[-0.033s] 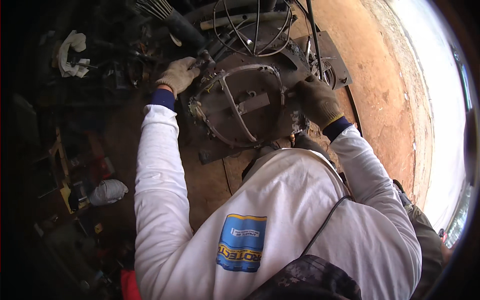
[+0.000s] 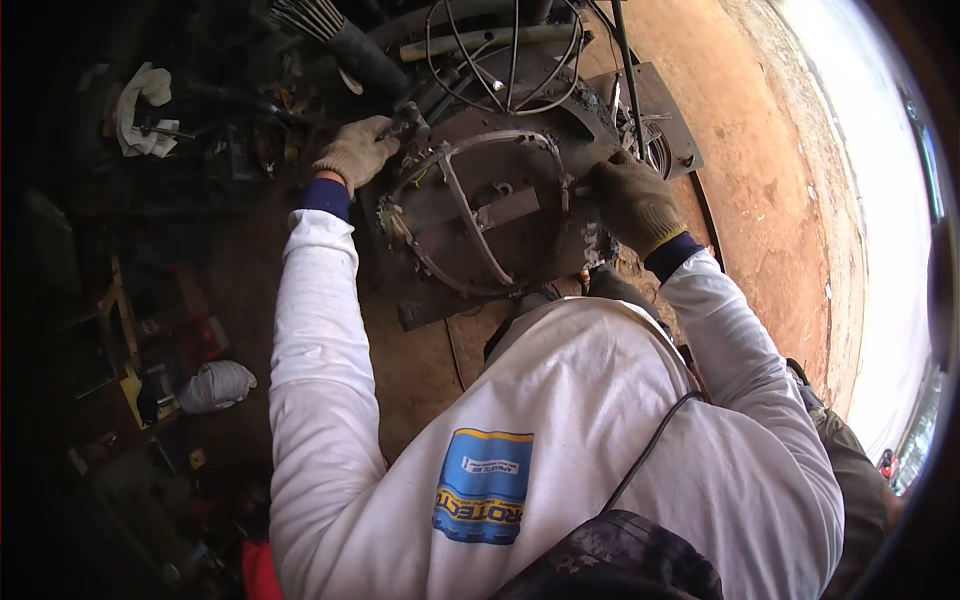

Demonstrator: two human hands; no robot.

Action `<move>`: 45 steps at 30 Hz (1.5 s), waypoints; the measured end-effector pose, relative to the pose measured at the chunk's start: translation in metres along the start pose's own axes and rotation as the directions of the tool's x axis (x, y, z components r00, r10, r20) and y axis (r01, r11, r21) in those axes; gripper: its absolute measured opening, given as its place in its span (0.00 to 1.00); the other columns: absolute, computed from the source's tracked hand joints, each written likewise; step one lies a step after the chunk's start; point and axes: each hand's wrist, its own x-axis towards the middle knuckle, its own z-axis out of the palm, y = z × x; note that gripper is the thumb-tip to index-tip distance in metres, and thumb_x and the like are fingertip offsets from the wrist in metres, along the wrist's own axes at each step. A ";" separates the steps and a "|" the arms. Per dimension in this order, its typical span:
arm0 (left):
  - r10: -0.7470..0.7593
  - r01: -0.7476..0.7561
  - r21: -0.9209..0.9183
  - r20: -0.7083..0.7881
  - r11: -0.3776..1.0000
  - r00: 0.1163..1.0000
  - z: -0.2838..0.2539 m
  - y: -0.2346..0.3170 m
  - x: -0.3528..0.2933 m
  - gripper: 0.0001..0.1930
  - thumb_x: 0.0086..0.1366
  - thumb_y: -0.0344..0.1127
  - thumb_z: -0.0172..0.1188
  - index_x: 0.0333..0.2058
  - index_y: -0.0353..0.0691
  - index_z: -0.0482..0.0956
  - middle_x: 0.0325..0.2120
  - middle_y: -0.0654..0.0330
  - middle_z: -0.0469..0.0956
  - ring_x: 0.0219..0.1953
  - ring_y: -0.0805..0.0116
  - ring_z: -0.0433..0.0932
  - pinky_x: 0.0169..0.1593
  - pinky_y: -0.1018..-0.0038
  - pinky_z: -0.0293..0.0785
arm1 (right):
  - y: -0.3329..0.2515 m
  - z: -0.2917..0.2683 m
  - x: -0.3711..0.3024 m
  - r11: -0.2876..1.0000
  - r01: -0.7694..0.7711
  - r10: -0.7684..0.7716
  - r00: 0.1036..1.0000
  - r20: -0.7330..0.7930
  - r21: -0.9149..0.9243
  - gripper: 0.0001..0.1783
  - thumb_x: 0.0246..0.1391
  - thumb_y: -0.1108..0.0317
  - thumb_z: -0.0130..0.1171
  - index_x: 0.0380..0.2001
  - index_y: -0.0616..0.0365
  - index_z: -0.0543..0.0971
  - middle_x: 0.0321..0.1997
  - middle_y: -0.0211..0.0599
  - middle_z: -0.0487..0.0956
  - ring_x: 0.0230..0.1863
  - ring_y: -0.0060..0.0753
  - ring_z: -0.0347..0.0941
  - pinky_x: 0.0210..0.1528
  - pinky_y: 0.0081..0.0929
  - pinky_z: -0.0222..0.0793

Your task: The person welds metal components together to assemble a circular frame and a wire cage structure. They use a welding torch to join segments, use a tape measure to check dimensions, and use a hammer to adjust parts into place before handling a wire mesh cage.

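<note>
A round metal frame (image 2: 466,212), a ring with a curved flat bar across it, lies on a dark steel plate (image 2: 420,232) in front of me. At its upper left, my left hand (image 2: 354,155), in a pale knit glove, is closed on a stubby dark metal piece (image 2: 411,124) whose kind I cannot make out. On the ring's right side is my right hand (image 2: 637,203), in a browner glove with a yellow-edged cuff. Its fingers are curled beside the ring, and whatever they grip is hidden. A small flat bar (image 2: 508,208) sits inside the ring.
Beyond the ring stands a wire cage of thin loops (image 2: 505,60). A bundle of thin rods (image 2: 310,18) pokes from a dark tube at the far left. To the right, a coil of wire (image 2: 658,150) lies on a plate; a white rag (image 2: 146,105) hangs among dark clutter.
</note>
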 end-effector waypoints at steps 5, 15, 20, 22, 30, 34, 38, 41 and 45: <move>-0.009 0.010 -0.003 0.064 1.000 0.998 0.009 -0.002 0.011 0.18 0.66 0.39 0.60 0.54 0.44 0.80 0.51 0.49 0.81 0.56 0.46 0.77 0.59 0.60 0.72 | -0.003 0.003 0.004 0.989 0.027 -0.016 0.997 0.080 -0.143 0.11 0.59 0.58 0.59 0.41 0.49 0.83 0.45 0.47 0.80 0.46 0.52 0.80 0.47 0.45 0.76; 0.168 -0.167 0.127 0.003 0.978 0.986 0.023 0.015 0.022 0.16 0.68 0.38 0.58 0.54 0.51 0.82 0.51 0.52 0.82 0.54 0.50 0.78 0.58 0.61 0.74 | -0.023 -0.012 -0.007 1.000 -0.028 0.028 0.991 0.133 0.001 0.13 0.58 0.61 0.61 0.46 0.48 0.82 0.49 0.48 0.78 0.49 0.54 0.78 0.49 0.45 0.75; 0.231 -0.220 0.226 -0.026 0.949 0.973 0.027 0.033 0.031 0.18 0.69 0.45 0.56 0.56 0.56 0.80 0.51 0.53 0.81 0.55 0.48 0.78 0.59 0.58 0.74 | -0.003 -0.005 -0.031 0.989 0.053 -0.022 0.976 -0.219 0.136 0.11 0.63 0.65 0.57 0.42 0.58 0.82 0.47 0.50 0.80 0.47 0.54 0.78 0.49 0.42 0.75; 0.167 -0.154 0.284 -0.019 0.946 0.986 0.021 0.040 0.019 0.18 0.70 0.43 0.55 0.56 0.55 0.79 0.52 0.53 0.80 0.55 0.49 0.78 0.59 0.59 0.74 | -0.008 -0.002 -0.037 0.986 0.023 0.006 0.985 -0.172 0.165 0.12 0.63 0.66 0.56 0.43 0.61 0.82 0.46 0.50 0.80 0.46 0.53 0.78 0.48 0.42 0.74; 0.271 -0.276 0.033 -0.342 0.960 0.900 0.036 0.018 0.000 0.16 0.69 0.38 0.56 0.53 0.47 0.81 0.50 0.51 0.81 0.54 0.50 0.79 0.58 0.60 0.75 | -0.010 0.019 -0.060 0.807 0.028 0.066 0.988 -0.137 0.590 0.13 0.67 0.64 0.54 0.48 0.62 0.79 0.33 0.39 0.80 0.30 0.30 0.78 0.33 0.30 0.74; 0.199 -0.437 -0.192 -0.685 0.879 0.701 0.029 0.004 -0.052 0.14 0.68 0.32 0.59 0.52 0.41 0.81 0.48 0.52 0.83 0.52 0.53 0.81 0.56 0.65 0.76 | -0.018 0.017 -0.064 0.527 -0.027 0.107 0.994 -0.035 0.849 0.14 0.68 0.64 0.54 0.50 0.61 0.79 0.32 0.32 0.78 0.27 0.23 0.76 0.30 0.26 0.72; -0.173 -0.360 -0.440 -0.797 0.823 0.578 0.048 0.003 -0.133 0.12 0.70 0.34 0.60 0.49 0.35 0.81 0.45 0.55 0.84 0.47 0.64 0.82 0.52 0.70 0.77 | 0.005 0.033 -0.072 0.386 0.136 0.006 0.989 -0.150 0.913 0.20 0.66 0.62 0.55 0.56 0.64 0.75 0.32 0.30 0.78 0.27 0.19 0.73 0.32 0.20 0.71; -0.489 -0.241 -0.679 -0.689 0.693 0.535 0.100 -0.001 -0.205 0.12 0.71 0.34 0.59 0.49 0.34 0.81 0.42 0.57 0.83 0.44 0.70 0.81 0.49 0.73 0.77 | -0.001 0.031 -0.085 0.324 0.034 0.019 0.999 -0.043 0.945 0.24 0.66 0.63 0.54 0.60 0.66 0.72 0.31 0.31 0.78 0.26 0.19 0.72 0.33 0.19 0.70; -0.453 0.101 -0.509 -0.637 0.855 0.624 0.185 0.020 -0.277 0.14 0.69 0.35 0.60 0.51 0.37 0.80 0.44 0.53 0.83 0.43 0.61 0.83 0.50 0.70 0.79 | 0.013 0.043 -0.106 0.274 0.003 -0.072 0.997 0.018 0.962 0.27 0.66 0.66 0.50 0.65 0.67 0.69 0.25 0.30 0.77 0.26 0.20 0.72 0.32 0.19 0.70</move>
